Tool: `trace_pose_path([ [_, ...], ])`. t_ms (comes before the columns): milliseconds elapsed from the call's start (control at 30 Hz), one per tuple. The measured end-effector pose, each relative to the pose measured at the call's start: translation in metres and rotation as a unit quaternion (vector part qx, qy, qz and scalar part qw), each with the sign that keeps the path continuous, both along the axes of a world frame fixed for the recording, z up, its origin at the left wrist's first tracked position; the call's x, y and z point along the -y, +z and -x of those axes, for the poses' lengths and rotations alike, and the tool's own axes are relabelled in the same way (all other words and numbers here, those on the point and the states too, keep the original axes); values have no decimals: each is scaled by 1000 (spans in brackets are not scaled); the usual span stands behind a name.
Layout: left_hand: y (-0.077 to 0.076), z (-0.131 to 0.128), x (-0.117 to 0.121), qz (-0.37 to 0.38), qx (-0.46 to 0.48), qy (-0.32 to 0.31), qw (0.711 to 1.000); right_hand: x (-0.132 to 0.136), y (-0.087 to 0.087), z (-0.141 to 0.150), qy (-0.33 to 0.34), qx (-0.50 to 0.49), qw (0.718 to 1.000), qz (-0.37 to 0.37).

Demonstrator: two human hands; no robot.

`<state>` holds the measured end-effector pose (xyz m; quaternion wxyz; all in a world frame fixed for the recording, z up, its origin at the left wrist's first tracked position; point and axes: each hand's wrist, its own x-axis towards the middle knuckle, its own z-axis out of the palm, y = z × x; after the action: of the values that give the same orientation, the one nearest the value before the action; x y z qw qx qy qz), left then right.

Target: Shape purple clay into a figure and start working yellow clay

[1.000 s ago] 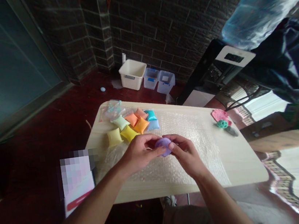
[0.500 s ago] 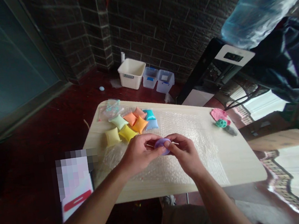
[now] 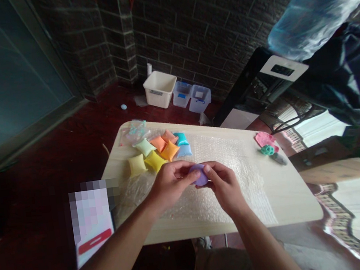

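A flattened round piece of purple clay [image 3: 200, 175] is held in both hands above the bubble wrap [image 3: 215, 152]. On its left side my left hand [image 3: 169, 181] grips it, thumb across the front and fingers behind. My right hand [image 3: 222, 181] pinches the right edge, with the thumb on top. Beyond my left hand lie several small pillow-shaped packets, among them a yellow packet [image 3: 155, 161], an orange packet [image 3: 169, 150], a pale green packet [image 3: 145, 147] and a teal packet [image 3: 181, 138].
On the table [image 3: 294, 199], a pink shaped piece [image 3: 263, 138] and a green piece [image 3: 267, 150] sit at the right. A clear plastic bag [image 3: 137, 131] is at the far left corner. Behind stand a white basket [image 3: 160, 89] and clear boxes [image 3: 182, 94]. A phone-like screen [image 3: 92, 226] shows at left.
The purple clay has turned so that more of its flat face shows. My right thumb has shifted from its middle toward the right edge. Both hands still hold it.
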<state>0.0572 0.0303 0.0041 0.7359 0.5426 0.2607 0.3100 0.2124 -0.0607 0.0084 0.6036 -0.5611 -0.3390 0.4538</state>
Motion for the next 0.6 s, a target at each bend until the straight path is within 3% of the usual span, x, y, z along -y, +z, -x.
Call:
trace_pose_path([
  [133,2,0,1,12,-5,-8,1000,1,1,0,-10,10,1000,8],
  [333,1,1,4,-52,-14,-14,998,1,3,-1,-10,18,999,33],
  [600,-2,-3,4,-34,0,20,999,-1,0,-1,2,29,1000,-8],
])
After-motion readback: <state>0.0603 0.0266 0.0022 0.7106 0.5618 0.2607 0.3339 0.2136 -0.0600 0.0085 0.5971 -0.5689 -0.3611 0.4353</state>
